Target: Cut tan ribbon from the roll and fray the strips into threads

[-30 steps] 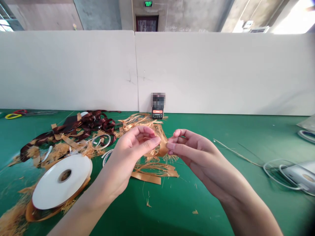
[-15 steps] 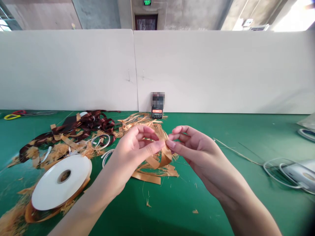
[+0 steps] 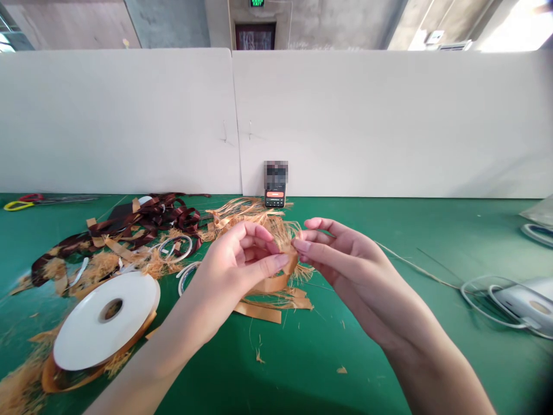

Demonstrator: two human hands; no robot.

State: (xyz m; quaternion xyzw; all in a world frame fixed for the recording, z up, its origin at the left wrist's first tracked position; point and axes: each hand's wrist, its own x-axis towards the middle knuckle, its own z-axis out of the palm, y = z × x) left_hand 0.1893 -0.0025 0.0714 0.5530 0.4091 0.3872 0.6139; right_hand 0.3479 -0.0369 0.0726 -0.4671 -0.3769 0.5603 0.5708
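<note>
In the head view, a short length of frayed orange-tan ribbon hangs in a curved loop between the person's two bare hands, above a green table mat, its shredded fibres spraying out in a coarse, straw-like fringe. The left hand is half closed, its curled fingers and thumb pinching one side of the ribbon. The right hand is also partly curled, with its thumb and forefinger nipping the fibres at the other side, close to the left hand's fingertips. Flat, frayed orange strips lie on the mat just below the hands. Left of them, a wide white ribbon roll with a round hollow core lies flat on a coil of glossy orange ribbon. Beyond it spreads a twisted heap of dark brown satin ribbon, mixed with fluffy orange fibre and thin white plastic loops. Yellow-handled scissors lie at the far left. A phone stands upright against the smooth white partition at the far edge. At the right, a looped transparent cord curves around a silvery device.
</note>
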